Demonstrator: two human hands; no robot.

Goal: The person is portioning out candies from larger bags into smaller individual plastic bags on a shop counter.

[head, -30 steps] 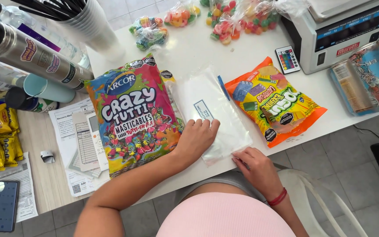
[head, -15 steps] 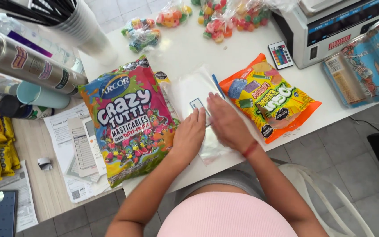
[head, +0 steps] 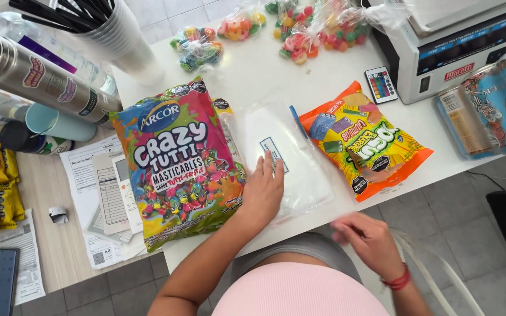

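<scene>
Clear plastic bags (head: 291,158) pinned under my flat left hand (head: 263,193), right hand (head: 365,237) off-table, empty: slick stack may slide toward the edge

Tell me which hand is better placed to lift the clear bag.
Probably left: the left hand lies flat on the clear bag, while the right hand is off the table edge, blurred.

My left hand (head: 263,190) rests flat on the clear plastic bag (head: 285,155), which lies on the table (head: 335,76) between the large candy bag (head: 177,158) at left and the smaller snack bag (head: 363,140) at right. My right hand (head: 367,240) hangs off the table's near edge. The scale (head: 458,47) stands behind, far right.
</scene>
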